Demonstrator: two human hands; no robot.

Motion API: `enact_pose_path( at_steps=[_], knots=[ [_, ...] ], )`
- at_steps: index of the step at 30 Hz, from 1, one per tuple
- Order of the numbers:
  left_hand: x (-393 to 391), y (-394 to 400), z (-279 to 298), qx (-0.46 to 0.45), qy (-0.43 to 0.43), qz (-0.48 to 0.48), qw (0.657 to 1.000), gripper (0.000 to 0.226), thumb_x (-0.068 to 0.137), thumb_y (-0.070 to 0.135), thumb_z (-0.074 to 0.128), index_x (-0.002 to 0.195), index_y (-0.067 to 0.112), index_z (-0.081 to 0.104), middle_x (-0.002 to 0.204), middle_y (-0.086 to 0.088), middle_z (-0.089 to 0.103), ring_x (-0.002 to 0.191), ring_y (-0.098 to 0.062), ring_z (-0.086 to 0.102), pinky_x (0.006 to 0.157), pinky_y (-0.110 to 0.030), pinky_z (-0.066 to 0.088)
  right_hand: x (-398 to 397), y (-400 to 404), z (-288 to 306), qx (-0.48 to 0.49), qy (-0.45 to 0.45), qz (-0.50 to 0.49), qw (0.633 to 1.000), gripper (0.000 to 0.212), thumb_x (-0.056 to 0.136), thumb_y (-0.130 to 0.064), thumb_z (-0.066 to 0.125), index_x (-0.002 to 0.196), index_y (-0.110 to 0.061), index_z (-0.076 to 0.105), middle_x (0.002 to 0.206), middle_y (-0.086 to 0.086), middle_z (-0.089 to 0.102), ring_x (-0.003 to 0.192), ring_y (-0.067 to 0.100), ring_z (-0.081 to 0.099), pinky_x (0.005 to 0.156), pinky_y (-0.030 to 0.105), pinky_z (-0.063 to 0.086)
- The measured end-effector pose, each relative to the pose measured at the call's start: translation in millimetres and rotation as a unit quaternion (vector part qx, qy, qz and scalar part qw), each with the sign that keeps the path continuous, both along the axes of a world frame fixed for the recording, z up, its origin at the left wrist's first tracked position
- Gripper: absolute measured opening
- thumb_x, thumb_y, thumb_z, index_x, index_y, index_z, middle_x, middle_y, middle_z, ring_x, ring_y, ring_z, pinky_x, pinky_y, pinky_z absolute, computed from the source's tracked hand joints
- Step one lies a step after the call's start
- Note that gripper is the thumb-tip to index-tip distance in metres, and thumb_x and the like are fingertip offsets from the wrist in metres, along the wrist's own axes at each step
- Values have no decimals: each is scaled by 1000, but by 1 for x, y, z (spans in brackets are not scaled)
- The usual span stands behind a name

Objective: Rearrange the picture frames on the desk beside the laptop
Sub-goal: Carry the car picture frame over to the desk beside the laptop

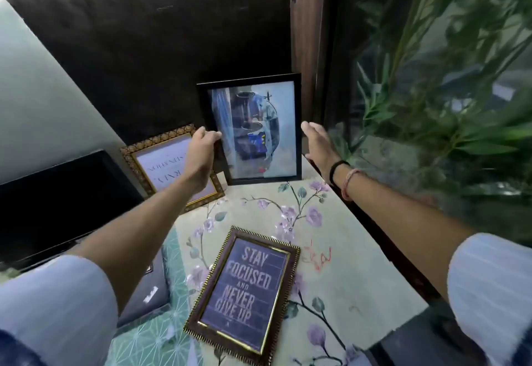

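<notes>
A black picture frame (pixel 253 129) stands upright at the back of the desk, leaning on the dark wall, its glass full of reflections. My left hand (pixel 201 150) grips its left edge. My right hand (pixel 316 144) is open beside its right edge, fingers apart, just off the frame. A gold ornate frame (pixel 169 164) with upside-down text lies flat behind my left wrist. A brown and gold frame (pixel 244 288) reading "Stay focused and never give up" lies flat near the front. The laptop (pixel 60 204) sits at the left, its screen dark.
The desk wears a floral cloth (pixel 331 279). Its right edge (pixel 383 236) drops off next to a green leafy plant (pixel 446 92). A grey frame (pixel 146 293) lies partly under my left forearm on a teal patterned mat (pixel 161 342).
</notes>
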State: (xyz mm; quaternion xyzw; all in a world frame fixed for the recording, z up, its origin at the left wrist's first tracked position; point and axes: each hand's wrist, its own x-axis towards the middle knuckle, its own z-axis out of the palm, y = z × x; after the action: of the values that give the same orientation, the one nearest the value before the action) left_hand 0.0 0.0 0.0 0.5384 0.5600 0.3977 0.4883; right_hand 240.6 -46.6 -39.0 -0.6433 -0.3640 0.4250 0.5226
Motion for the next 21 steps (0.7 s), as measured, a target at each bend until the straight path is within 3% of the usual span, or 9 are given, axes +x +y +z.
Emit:
enact_pose_path(
  at_steps=[2,4,7,10,12,14,16,18,21],
  knots=[
    [6,7,4,-1,13,-3,1000,10,98,22,48,100,13,53,99,-3,53,81,-3,49,73,-23,43,3,11,-1,-13,11,-10,1000,80,87,-57,44,156,-18,31,163,2,32,148,20,33,120,51,30],
    [14,19,3,-9,-8,9,1000,19,98,21,49,110,9,57,102,-5,54,85,-8,50,77,-27,41,8,22,-5,-35,22,-3,999,74,92,-50,44,157,-19,27,165,1,28,150,21,30,121,52,26],
    [23,29,1,-36,-19,31,999,38,101,19,47,134,0,53,97,1,54,81,-7,51,60,-19,42,8,33,-11,-49,33,3,998,65,97,-37,44,157,-18,27,165,2,27,151,21,28,122,51,24],
    [28,29,3,-43,-29,38,998,37,99,13,46,132,-1,52,92,-1,53,76,-9,50,40,-11,43,2,36,-13,-46,38,16,998,58,102,-23,41,157,-14,26,165,3,26,152,21,27,124,44,22],
    [28,28,3,-57,-35,36,997,26,98,12,46,120,3,55,92,-3,52,73,-10,47,39,-12,42,-1,35,-12,-44,48,9,998,59,102,-17,40,158,-11,22,166,4,23,152,20,25,125,39,20],
    [26,24,9,-67,-34,33,997,21,94,12,47,112,1,52,97,-7,56,78,-13,51,50,-15,42,0,31,-12,-42,53,-1,998,63,99,-17,42,158,-10,20,166,4,23,152,19,24,125,38,20],
    [21,19,17,-60,-35,15,997,55,85,21,54,134,-4,50,130,-15,60,112,-25,59,76,-19,47,7,27,-16,-42,56,-8,998,70,92,-23,47,158,-13,24,164,2,28,151,19,28,125,42,23],
    [15,11,26,-54,-53,6,997,80,78,27,59,153,5,41,155,-8,47,139,-26,46,104,-32,40,19,22,-18,-34,60,-11,998,74,87,-28,48,157,-14,27,163,2,32,149,20,31,124,45,25],
    [2,-14,38,-50,-37,9,998,75,83,25,53,155,8,39,161,-19,38,148,-36,37,118,-48,33,17,3,11,-33,35,-14,999,66,91,-27,49,154,-12,34,158,-1,40,146,18,38,123,41,26]
  ],
)
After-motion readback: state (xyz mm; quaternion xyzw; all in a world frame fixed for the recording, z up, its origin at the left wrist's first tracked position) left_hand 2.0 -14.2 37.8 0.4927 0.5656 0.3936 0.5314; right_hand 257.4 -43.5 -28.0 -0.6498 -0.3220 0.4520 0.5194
